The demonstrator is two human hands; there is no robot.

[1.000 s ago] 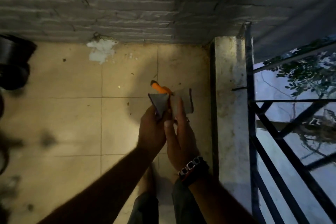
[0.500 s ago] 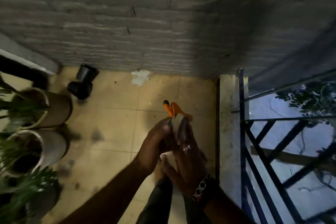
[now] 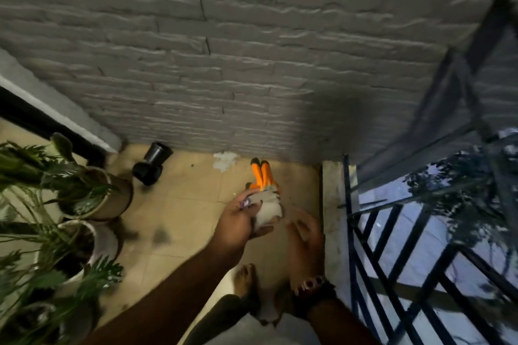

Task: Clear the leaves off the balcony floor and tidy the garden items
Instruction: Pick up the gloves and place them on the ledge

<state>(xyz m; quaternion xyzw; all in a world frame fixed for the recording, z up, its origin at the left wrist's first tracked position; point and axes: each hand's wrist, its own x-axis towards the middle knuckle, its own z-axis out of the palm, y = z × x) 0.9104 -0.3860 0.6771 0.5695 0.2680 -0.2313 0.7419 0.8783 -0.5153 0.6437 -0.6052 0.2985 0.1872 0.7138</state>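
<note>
My left hand (image 3: 239,221) is closed around a tool with two orange, black-tipped handles (image 3: 262,175) and a pale wrapping or cloth (image 3: 270,211) bunched at its lower end. The handles point away from me, toward the grey brick wall. My right hand (image 3: 304,244) hovers just right of the bundle, fingers spread and holding nothing, with a beaded bracelet on its wrist. The picture is dim and blurred, so what kind of tool it is stays unclear. The tan tiled floor (image 3: 190,204) lies below, with dark smudges at the left.
Several potted plants (image 3: 84,193) crowd the left side. A black pot (image 3: 152,164) lies tipped over by the wall, and a white patch (image 3: 224,161) marks the floor near it. A stone kerb (image 3: 332,204) and dark metal railing (image 3: 392,246) close off the right. My bare feet (image 3: 246,283) stand below.
My right hand has come off the bundle and opened, leaving it in my left hand. The orange handles have closed together. The view has tilted up and left, showing more plants.
</note>
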